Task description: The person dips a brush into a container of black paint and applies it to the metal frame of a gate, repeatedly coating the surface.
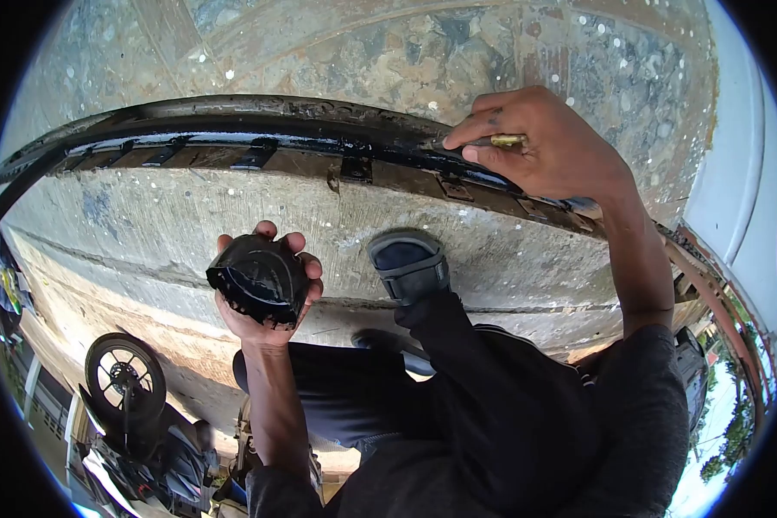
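My left hand [268, 324] holds a black container [259, 278] from below, fingers curled round its far side; glossy black paint shows inside. At the upper right, my right hand [540, 147] pinches a thin brush [501, 140] by its handle, the tip at a long metal rail [302, 142]. Wet, shiny black paint coats much of the rail, which curves across the view. Short flat tabs, some black and some brown, stick out along its near edge.
The rail lies on a concrete ledge [181, 203]. A sandalled foot [410, 259] stands on the concrete, near the rail. A motorcycle [129, 388] is at the lower left. A white surface [734, 147] borders the right, with a rusty metal bar [716, 293] below.
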Demonstrator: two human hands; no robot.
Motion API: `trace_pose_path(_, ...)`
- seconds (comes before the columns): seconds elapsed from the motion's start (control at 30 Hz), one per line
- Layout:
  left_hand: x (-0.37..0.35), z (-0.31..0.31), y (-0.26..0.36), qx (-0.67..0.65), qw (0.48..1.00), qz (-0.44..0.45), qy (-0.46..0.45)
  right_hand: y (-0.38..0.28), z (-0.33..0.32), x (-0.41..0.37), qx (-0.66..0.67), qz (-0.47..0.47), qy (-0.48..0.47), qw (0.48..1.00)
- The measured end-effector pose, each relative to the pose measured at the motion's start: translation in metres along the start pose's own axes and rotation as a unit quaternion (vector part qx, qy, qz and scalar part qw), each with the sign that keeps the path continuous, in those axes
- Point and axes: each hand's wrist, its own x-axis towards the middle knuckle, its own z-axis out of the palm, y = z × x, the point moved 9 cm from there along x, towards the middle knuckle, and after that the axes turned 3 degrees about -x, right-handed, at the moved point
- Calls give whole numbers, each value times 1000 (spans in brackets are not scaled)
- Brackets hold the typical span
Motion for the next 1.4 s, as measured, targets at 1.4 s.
trace_pose_path(1.4,-46,-8,-32,16,999,-49,-2,-41,43,37,-65,39,-4,997)
